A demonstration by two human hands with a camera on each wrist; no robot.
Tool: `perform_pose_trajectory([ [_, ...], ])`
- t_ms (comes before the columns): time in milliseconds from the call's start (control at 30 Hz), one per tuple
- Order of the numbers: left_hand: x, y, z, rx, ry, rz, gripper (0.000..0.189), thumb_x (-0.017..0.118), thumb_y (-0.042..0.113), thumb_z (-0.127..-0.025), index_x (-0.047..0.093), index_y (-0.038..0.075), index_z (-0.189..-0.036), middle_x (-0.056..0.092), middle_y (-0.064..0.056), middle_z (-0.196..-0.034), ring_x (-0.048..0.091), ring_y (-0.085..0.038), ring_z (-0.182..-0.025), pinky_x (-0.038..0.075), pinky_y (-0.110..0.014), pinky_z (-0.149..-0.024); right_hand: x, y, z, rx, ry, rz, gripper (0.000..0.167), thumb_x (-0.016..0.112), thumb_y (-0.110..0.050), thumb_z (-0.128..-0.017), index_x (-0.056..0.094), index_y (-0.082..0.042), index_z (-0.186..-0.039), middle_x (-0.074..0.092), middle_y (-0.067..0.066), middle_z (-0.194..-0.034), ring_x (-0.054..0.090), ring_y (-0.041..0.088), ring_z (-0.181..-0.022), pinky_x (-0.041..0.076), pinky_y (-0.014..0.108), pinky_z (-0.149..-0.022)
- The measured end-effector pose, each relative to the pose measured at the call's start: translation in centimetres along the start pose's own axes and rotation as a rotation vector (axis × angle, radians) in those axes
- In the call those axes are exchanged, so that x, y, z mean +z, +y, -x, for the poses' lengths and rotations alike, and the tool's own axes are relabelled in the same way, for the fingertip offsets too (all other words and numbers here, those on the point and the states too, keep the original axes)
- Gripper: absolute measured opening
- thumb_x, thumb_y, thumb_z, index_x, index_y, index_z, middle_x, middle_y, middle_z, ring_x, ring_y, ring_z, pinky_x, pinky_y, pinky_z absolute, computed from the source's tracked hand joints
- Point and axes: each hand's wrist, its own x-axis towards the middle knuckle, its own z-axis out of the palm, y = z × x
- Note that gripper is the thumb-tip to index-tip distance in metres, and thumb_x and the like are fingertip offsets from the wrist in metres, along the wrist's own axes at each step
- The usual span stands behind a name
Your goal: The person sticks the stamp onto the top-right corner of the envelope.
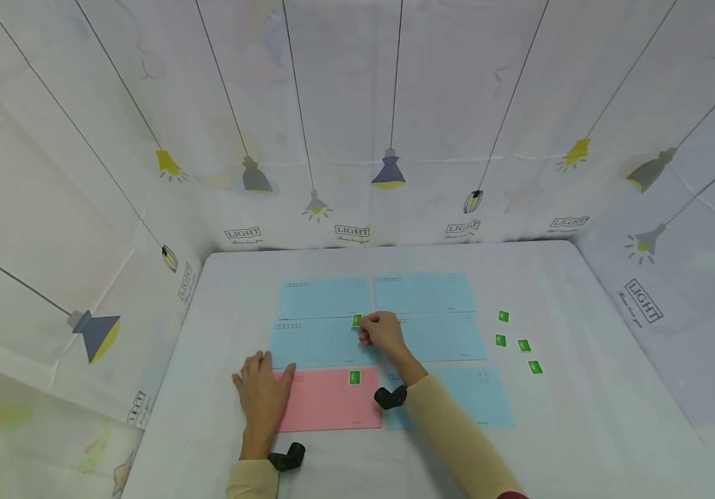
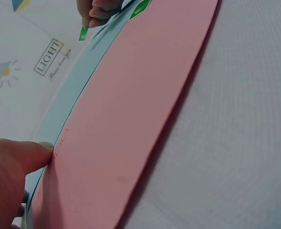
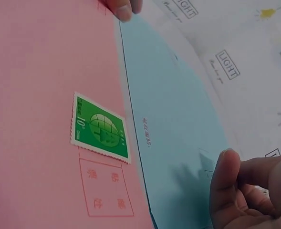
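My right hand [image 1: 385,333] pinches a green postage stamp [image 1: 356,320] between thumb and finger, over the upper right part of the middle-left blue envelope [image 1: 314,344]. That stamp [image 2: 83,33] hangs from the fingertips in the left wrist view. With fingers spread, my left hand [image 1: 262,391] lies at the left edge of a pink envelope [image 1: 326,405], its thumb touching near the printed postcode boxes. Another green stamp [image 3: 101,128] lies on the pink envelope, beside the printed stamp square [image 3: 107,188].
More blue envelopes lie in rows: top left [image 1: 323,299], top right [image 1: 422,292], middle right [image 1: 445,338] and bottom right [image 1: 457,398]. Several loose green stamps [image 1: 501,340] are scattered on the white table [image 1: 588,416] to the right. A lamp-patterned curtain [image 1: 357,90] surrounds the table.
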Motion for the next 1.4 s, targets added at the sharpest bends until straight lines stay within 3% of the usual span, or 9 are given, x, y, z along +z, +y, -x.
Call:
perform_pose_trajectory([
  [267, 0.0, -0.1, 0.0, 0.005, -0.018, -0.009, 0.068, 0.070, 0.042, -0.092, 0.055, -0.006, -0.138, 0.052, -0.027, -0.142, 0.044, -0.046, -0.135, 0.021, -0.074, -0.112, 1.2, 0.1, -0.3, -0.011, -0.003, -0.043, 0.019, 0.065, -0.011, -0.095, 0.072, 0.004, -0.105, 0.074, 0.018, -0.083, 0.067, 0.012, -0.056, 0.060, 0.034, -0.062],
  [533, 0.2, 0.0, 0.0, 0.009, -0.016, -0.013, 0.068, 0.069, 0.043, -0.092, 0.055, -0.006, -0.138, 0.052, -0.027, -0.142, 0.043, -0.044, -0.135, 0.023, -0.073, -0.112, 1.8, 0.5, -0.5, -0.059, 0.037, 0.043, 0.017, 0.063, -0.010, -0.095, 0.072, 0.002, -0.103, 0.071, 0.011, -0.067, 0.064, 0.013, -0.050, 0.056, 0.029, -0.055],
  [1100, 0.1, 0.0, 0.0, 0.011, -0.004, -0.007, 0.069, 0.069, 0.043, -0.092, 0.054, -0.006, -0.138, 0.052, -0.026, -0.143, 0.043, -0.043, -0.136, 0.022, -0.073, -0.112, 2.8, -0.6, -0.2, -0.111, 0.142, 0.234, 0.009, 0.061, -0.004, -0.090, 0.069, 0.001, -0.090, 0.066, 0.009, -0.056, 0.062, 0.017, -0.044, 0.050, 0.026, -0.053],
  [1400, 0.3, -0.1, 0.1, 0.026, 0.021, -0.001, 0.070, 0.071, 0.043, -0.091, 0.055, -0.006, -0.138, 0.052, -0.027, -0.143, 0.042, -0.046, -0.137, 0.022, -0.073, -0.112, 2.8, -0.8, -0.3, -0.104, 0.115, 0.248, 0.010, 0.063, -0.005, -0.093, 0.068, 0.003, -0.096, 0.067, 0.010, -0.060, 0.066, 0.020, -0.048, 0.052, 0.026, -0.053],
])
